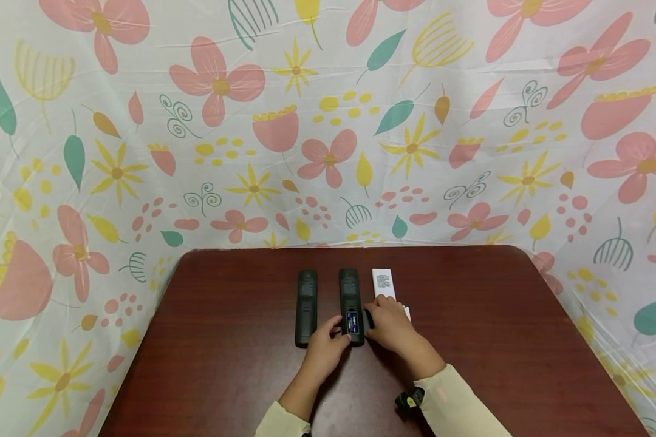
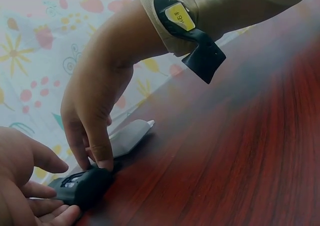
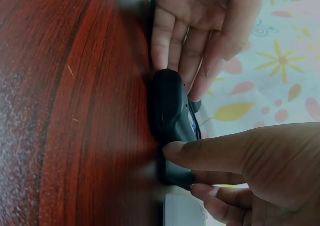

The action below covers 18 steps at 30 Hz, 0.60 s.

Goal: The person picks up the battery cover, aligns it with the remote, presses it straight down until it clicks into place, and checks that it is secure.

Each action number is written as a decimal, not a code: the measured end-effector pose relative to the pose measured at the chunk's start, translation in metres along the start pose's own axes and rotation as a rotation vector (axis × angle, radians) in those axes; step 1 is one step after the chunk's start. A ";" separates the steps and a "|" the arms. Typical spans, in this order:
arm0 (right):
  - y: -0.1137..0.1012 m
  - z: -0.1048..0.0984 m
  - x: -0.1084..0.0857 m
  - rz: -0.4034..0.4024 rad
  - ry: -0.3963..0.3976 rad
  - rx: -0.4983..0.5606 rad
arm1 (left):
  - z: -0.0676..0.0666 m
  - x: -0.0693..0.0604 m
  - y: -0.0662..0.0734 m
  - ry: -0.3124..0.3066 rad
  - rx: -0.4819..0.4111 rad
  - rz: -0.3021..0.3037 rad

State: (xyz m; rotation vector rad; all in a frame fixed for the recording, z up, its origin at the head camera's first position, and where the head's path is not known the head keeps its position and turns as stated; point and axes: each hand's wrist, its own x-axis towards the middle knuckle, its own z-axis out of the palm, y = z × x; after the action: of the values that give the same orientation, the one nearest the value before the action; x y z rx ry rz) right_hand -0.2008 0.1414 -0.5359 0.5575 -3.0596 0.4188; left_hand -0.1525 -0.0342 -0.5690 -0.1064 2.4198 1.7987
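In the head view, a black remote control (image 1: pixel 352 291) lies back up in the middle of the table, its battery compartment uncovered and blue batteries (image 1: pixel 352 322) inside. My left hand (image 1: pixel 325 351) touches its near left side with extended fingers; the left wrist view shows these fingers (image 2: pixel 42 203) against the remote's edge. On the other side, my right hand (image 1: pixel 390 325) pinches a small black battery cover (image 3: pixel 175 172) between thumb and fingers, close against the remote. A second black remote (image 1: pixel 307 309) lies to the left with its back closed.
A white remote (image 1: pixel 383 282) with a printed label lies to the right, partly hidden beneath my right hand. Something white (image 1: pixel 407 312) shows beside that hand. The brown wooden table (image 1: pixel 224 340) meets a flowered cloth (image 1: pixel 328 152) at its back edge.
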 end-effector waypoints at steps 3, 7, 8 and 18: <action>0.000 0.001 0.000 -0.007 0.002 0.002 | 0.002 -0.001 0.000 0.022 -0.034 -0.017; 0.000 0.002 0.000 -0.015 0.006 0.005 | 0.004 -0.001 0.001 0.047 -0.061 -0.038; 0.000 0.002 0.000 -0.015 0.010 0.009 | 0.004 -0.001 0.001 0.054 -0.062 -0.034; -0.002 0.004 -0.001 -0.001 0.028 0.033 | 0.004 -0.001 0.002 0.057 -0.129 0.006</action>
State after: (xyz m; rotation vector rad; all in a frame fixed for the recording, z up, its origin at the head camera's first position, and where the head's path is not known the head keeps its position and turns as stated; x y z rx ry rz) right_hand -0.1992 0.1391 -0.5396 0.5497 -3.0306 0.4743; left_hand -0.1511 -0.0300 -0.5682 -0.1647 2.3416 1.9806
